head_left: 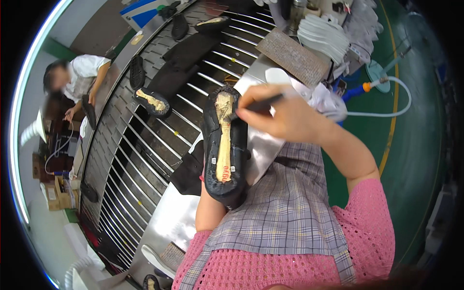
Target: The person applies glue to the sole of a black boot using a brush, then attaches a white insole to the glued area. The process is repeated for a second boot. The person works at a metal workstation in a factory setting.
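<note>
A black shoe upper on a last [224, 145] is held sole side up in front of me, its tan insole board showing down the middle. My left hand is hidden behind the shoe; only the forearm [209, 208] shows below it, coming up to its heel end. My right hand [280, 113] grips a thin dark brush [258, 105] whose tip touches the shoe's toe end.
A roller conveyor [159, 140] curves away to the left, carrying more black lasted shoes [152, 101]. Another person [77, 79] works at its far side. A textured brown board [292, 57], stacked white soles [324, 36] and a hose [386, 104] lie ahead on the right.
</note>
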### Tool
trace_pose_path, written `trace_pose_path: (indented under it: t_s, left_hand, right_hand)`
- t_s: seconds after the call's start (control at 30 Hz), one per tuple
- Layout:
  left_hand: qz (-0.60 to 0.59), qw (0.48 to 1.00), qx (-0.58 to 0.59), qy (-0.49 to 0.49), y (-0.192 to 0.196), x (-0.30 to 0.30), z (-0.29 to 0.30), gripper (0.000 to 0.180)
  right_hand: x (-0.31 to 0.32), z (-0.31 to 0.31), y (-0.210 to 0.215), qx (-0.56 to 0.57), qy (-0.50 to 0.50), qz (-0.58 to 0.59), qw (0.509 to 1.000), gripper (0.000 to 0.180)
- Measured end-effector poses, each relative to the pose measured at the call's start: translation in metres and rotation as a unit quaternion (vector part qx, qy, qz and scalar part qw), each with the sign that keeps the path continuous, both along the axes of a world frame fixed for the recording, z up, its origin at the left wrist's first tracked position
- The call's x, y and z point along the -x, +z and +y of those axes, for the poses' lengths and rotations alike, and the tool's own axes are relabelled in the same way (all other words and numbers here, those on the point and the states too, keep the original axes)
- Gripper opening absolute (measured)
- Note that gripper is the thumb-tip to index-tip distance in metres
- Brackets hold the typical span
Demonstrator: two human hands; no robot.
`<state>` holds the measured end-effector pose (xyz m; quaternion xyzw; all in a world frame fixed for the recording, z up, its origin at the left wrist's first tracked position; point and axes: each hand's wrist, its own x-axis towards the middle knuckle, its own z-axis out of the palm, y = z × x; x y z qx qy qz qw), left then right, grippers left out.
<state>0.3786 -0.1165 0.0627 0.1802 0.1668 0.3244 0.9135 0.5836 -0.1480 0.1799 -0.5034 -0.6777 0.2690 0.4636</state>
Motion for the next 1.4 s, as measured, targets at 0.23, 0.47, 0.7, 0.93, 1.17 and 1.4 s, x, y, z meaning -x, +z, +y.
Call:
trace_pose_path:
  t_s: [0.23, 0.47, 0.7, 0.93, 1.17, 1.4]
  left_hand:
    - [0.008, 0.998, -0.045, 0.041, 0.013, -0.017, 0.037, 0.072]
    - [0.05, 0.998, 0.02, 0.041, 0.019, -0.02, 0.045, 0.067]
    - [-0.06, 0.997, -0.036, 0.028, 0.0, -0.02, 0.045, 0.067]
    - [-0.025, 0.997, -0.075, 0.014, -0.004, -0.039, 0.051, 0.074]
    - [-0.022, 0.999, -0.019, 0.012, 0.011, -0.038, 0.039, 0.066]
    - [-0.016, 0.999, -0.024, 0.024, 0.005, -0.038, 0.05, 0.063]
  right_hand:
    - [0.002, -0.025, 0.037, 0.049, 0.048, 0.031, 0.997, 0.01]
    - [-0.004, -0.04, 0.033, -0.071, 0.219, 0.007, 0.973, 0.011]
    - [-0.011, -0.047, 0.041, 0.026, 0.181, 0.006, 0.983, 0.013]
    - [-0.029, 0.019, 0.031, -0.058, 0.132, -0.004, 0.99, 0.009]
    - [-0.043, 0.063, 0.022, -0.131, 0.0, -0.04, 0.991, 0.019]
    - [-0.026, -0.019, 0.02, -0.176, 0.127, -0.036, 0.975, 0.012]
